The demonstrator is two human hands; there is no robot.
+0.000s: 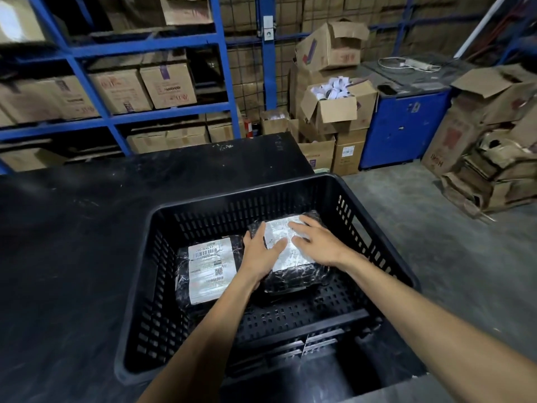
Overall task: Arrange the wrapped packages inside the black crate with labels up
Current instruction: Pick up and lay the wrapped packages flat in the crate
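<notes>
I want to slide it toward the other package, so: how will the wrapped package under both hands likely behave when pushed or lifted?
The package under the hands looks boxy and flat-topped, so it probably stays stiff and will not roll. Its glossy wrinkled wrap may slip under the left hand and right hand. Its weight cannot be told.

Dim warehouse light, label glare, motion blur, wide-angle edge bending.

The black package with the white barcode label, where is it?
Head view: the black wrapped package lies label-up in the left half of the black plastic crate, beside the left hand on a second package.
</notes>
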